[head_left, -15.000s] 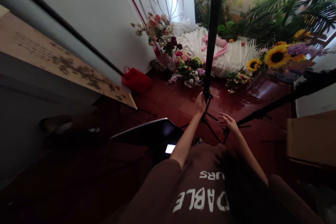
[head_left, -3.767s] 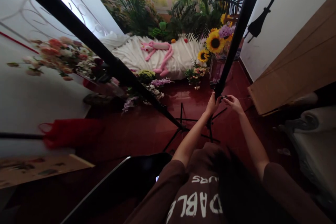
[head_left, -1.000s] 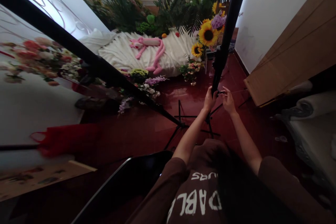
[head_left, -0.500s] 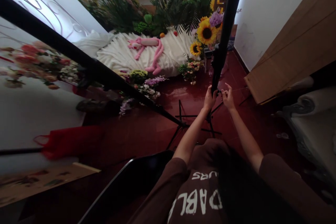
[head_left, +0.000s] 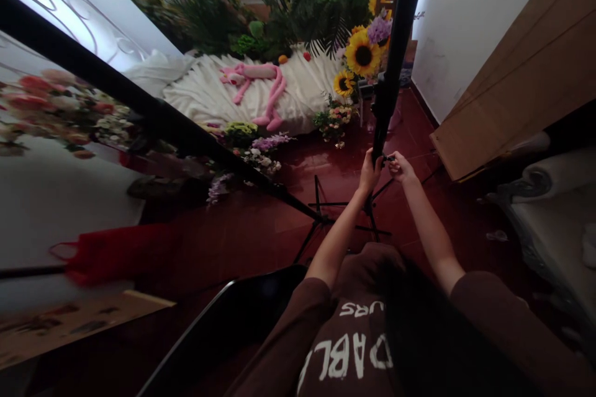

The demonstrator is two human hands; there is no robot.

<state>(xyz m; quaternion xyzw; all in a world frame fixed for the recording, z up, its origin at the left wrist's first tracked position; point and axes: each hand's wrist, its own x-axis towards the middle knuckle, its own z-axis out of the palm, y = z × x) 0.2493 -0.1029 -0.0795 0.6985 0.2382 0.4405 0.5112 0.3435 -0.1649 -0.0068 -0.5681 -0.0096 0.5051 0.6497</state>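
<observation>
A black tripod stand (head_left: pixel 395 56) rises in front of me, its legs spread on the dark red floor. My left hand (head_left: pixel 369 172) is wrapped round its pole, low down near a clamp collar. Close beside it on the right, my right hand (head_left: pixel 400 167) pinches a small black locking knob (head_left: pixel 388 159) that sticks out from the collar. The fingertips partly cover the knob. Another black stand (head_left: pixel 186 130) slants across the view from the upper left down to its own legs; neither hand touches it.
A pink plush toy (head_left: pixel 261 71) lies on a white draped cloth (head_left: pixel 200 96). Sunflowers (head_left: pixel 363 53) and flower bunches (head_left: pixel 265 155) border it. A brown board (head_left: pixel 507 68) leans at the right, with a pale rolled piece (head_left: pixel 559 180) below. A red bag (head_left: pixel 116 251) is at the left.
My right hand's fingers, raised and apart half a second ago, have closed in on the knob. My left hand stays on the pole. The view has shifted slightly.
</observation>
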